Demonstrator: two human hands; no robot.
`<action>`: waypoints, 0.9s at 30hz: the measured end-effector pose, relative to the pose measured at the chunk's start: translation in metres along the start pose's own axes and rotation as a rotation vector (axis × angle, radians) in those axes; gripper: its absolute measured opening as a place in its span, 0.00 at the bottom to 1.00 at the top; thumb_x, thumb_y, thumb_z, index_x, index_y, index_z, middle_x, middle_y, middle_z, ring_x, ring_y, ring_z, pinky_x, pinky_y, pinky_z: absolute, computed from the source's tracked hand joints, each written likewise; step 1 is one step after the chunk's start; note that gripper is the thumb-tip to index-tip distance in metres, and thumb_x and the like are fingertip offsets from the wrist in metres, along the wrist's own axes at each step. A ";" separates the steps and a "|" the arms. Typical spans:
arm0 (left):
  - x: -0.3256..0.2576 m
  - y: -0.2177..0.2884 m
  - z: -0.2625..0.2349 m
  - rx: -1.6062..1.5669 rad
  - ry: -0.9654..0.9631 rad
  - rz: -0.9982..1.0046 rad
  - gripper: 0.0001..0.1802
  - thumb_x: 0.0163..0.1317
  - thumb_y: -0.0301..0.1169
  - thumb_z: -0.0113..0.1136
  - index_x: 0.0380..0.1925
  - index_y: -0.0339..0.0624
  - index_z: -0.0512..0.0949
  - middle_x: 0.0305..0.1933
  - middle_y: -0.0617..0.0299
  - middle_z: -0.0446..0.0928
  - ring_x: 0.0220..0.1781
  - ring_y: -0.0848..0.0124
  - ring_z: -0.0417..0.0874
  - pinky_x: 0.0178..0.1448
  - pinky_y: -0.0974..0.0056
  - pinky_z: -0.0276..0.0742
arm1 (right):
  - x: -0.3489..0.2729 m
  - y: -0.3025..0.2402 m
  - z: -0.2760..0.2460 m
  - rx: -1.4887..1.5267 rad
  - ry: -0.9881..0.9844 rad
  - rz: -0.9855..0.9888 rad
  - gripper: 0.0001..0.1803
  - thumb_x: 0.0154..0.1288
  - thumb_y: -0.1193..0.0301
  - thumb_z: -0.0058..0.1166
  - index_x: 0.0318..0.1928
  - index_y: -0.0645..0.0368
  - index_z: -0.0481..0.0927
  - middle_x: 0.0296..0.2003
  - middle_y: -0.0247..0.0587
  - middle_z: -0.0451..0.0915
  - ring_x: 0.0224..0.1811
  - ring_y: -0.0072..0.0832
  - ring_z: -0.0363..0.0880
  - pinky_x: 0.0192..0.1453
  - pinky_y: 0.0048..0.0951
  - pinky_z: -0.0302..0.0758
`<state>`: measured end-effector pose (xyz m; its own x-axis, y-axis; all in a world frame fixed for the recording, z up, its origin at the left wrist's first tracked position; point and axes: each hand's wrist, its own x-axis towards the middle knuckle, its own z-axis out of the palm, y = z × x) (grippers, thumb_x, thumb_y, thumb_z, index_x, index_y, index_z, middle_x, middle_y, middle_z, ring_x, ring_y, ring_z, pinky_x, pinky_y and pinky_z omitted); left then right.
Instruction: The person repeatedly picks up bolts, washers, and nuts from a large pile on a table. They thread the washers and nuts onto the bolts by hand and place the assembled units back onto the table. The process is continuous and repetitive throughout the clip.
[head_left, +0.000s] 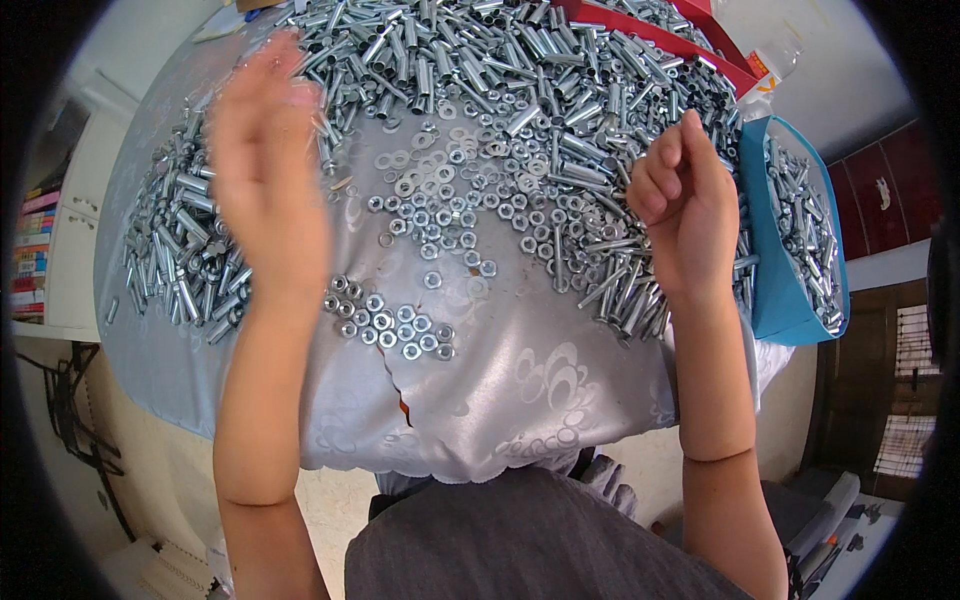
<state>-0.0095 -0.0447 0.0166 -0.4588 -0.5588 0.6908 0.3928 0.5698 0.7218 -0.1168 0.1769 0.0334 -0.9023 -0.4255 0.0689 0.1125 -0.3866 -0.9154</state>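
My left hand is raised over the left part of a pile of metal sleeves, its fingers smeared by motion, so I cannot tell what it holds. To the right, my right hand hovers by the pile's right side with fingers curled in; whatever they hold, if anything, is hidden. Between the hands lie loose hex nuts and flat washers. Nearer to me, a group of hex nuts sits close together. Silvery metal sleeves heap up across the far side, and more bolt-like metal pieces lie left.
A shiny grey patterned tablecloth covers the table, with a tear near its front. At right stands a blue box filled with metal parts. A red tray is at the far right. Shelves with books stand left.
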 end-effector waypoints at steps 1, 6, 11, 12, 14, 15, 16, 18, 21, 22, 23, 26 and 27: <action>-0.008 0.007 0.007 0.133 -0.129 0.032 0.15 0.58 0.30 0.52 0.45 0.38 0.71 0.55 0.57 0.69 0.56 0.65 0.69 0.57 0.60 0.63 | 0.001 -0.001 -0.001 0.005 0.011 -0.008 0.19 0.68 0.60 0.37 0.22 0.56 0.65 0.13 0.26 0.57 0.16 0.18 0.57 0.20 0.19 0.53; -0.040 0.023 0.034 0.372 -0.806 0.557 0.14 0.53 0.27 0.51 0.42 0.47 0.75 0.49 0.63 0.74 0.55 0.64 0.71 0.56 0.62 0.65 | 0.006 -0.003 -0.009 0.019 0.033 -0.022 0.17 0.68 0.61 0.38 0.23 0.56 0.66 0.14 0.26 0.57 0.17 0.18 0.57 0.21 0.19 0.54; -0.062 0.020 0.040 0.306 -0.991 0.533 0.14 0.48 0.27 0.51 0.37 0.48 0.78 0.47 0.66 0.75 0.50 0.67 0.73 0.53 0.62 0.67 | 0.014 -0.014 -0.017 0.015 -0.018 0.043 0.14 0.66 0.62 0.40 0.25 0.55 0.67 0.15 0.26 0.59 0.19 0.18 0.59 0.22 0.19 0.55; -0.059 0.020 0.038 0.320 -0.995 0.544 0.13 0.47 0.27 0.51 0.35 0.47 0.78 0.45 0.66 0.75 0.48 0.68 0.73 0.52 0.63 0.67 | 0.016 -0.016 -0.021 0.063 -0.050 0.082 0.14 0.66 0.63 0.41 0.25 0.55 0.67 0.15 0.26 0.60 0.19 0.18 0.60 0.22 0.19 0.55; -0.054 0.021 0.036 0.332 -1.007 0.571 0.12 0.45 0.27 0.53 0.33 0.47 0.78 0.43 0.68 0.75 0.45 0.69 0.73 0.50 0.64 0.68 | 0.020 -0.019 -0.028 0.037 -0.010 0.081 0.13 0.66 0.64 0.41 0.25 0.55 0.67 0.16 0.26 0.60 0.20 0.18 0.59 0.23 0.19 0.57; -0.053 0.021 0.036 0.340 -1.014 0.586 0.12 0.45 0.28 0.53 0.32 0.47 0.78 0.42 0.68 0.75 0.44 0.70 0.73 0.50 0.64 0.68 | 0.022 -0.020 -0.029 0.006 0.043 0.076 0.13 0.67 0.64 0.40 0.25 0.54 0.65 0.16 0.26 0.58 0.20 0.17 0.58 0.23 0.19 0.57; -0.052 0.021 0.035 0.356 -1.022 0.599 0.11 0.44 0.28 0.53 0.31 0.46 0.78 0.40 0.68 0.75 0.43 0.70 0.73 0.49 0.65 0.68 | 0.025 -0.021 -0.029 -0.020 0.090 0.074 0.12 0.67 0.65 0.40 0.26 0.54 0.64 0.17 0.26 0.57 0.19 0.17 0.56 0.22 0.19 0.56; -0.052 0.019 0.036 0.365 -1.008 0.618 0.10 0.44 0.28 0.54 0.30 0.46 0.78 0.39 0.69 0.75 0.42 0.70 0.73 0.49 0.65 0.68 | 0.033 -0.018 -0.047 -0.157 0.087 0.011 0.13 0.64 0.64 0.44 0.26 0.57 0.71 0.17 0.27 0.66 0.21 0.17 0.63 0.25 0.18 0.61; -0.053 0.017 0.038 0.347 -0.970 0.627 0.10 0.44 0.28 0.54 0.29 0.46 0.78 0.38 0.68 0.75 0.42 0.71 0.74 0.49 0.65 0.68 | 0.038 -0.017 -0.052 -0.495 0.188 -0.096 0.13 0.62 0.64 0.48 0.27 0.60 0.75 0.18 0.27 0.69 0.21 0.15 0.64 0.25 0.18 0.61; -0.053 0.017 0.037 0.343 -0.975 0.623 0.10 0.44 0.28 0.54 0.29 0.46 0.77 0.38 0.68 0.75 0.42 0.71 0.74 0.49 0.65 0.68 | 0.040 -0.016 -0.053 -0.639 0.208 -0.131 0.12 0.61 0.65 0.49 0.27 0.61 0.76 0.18 0.27 0.70 0.21 0.15 0.64 0.25 0.17 0.61; -0.053 0.017 0.037 0.339 -0.980 0.619 0.10 0.43 0.28 0.54 0.29 0.46 0.77 0.38 0.68 0.75 0.42 0.71 0.74 0.49 0.65 0.68 | 0.041 -0.014 -0.054 -0.783 0.228 -0.165 0.12 0.60 0.65 0.51 0.28 0.62 0.78 0.19 0.27 0.71 0.21 0.14 0.64 0.25 0.17 0.61; -0.051 0.018 0.035 0.328 -1.034 0.613 0.10 0.43 0.28 0.54 0.30 0.46 0.77 0.38 0.69 0.75 0.42 0.71 0.73 0.49 0.65 0.68 | 0.039 0.000 -0.053 -0.886 0.079 -0.343 0.10 0.56 0.68 0.55 0.30 0.63 0.80 0.19 0.26 0.72 0.22 0.13 0.65 0.27 0.16 0.62; -0.051 0.018 0.035 0.329 -1.029 0.620 0.11 0.43 0.28 0.54 0.30 0.46 0.77 0.38 0.69 0.75 0.42 0.71 0.73 0.49 0.65 0.68 | 0.036 0.003 -0.051 -0.935 0.060 -0.318 0.08 0.54 0.70 0.57 0.30 0.63 0.81 0.22 0.29 0.74 0.24 0.15 0.67 0.29 0.16 0.64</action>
<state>-0.0072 0.0153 -0.0070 -0.7366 0.5050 0.4499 0.6162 0.7753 0.1385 -0.1701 0.2021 0.0127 -0.8558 -0.3622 0.3693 -0.4897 0.3373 -0.8040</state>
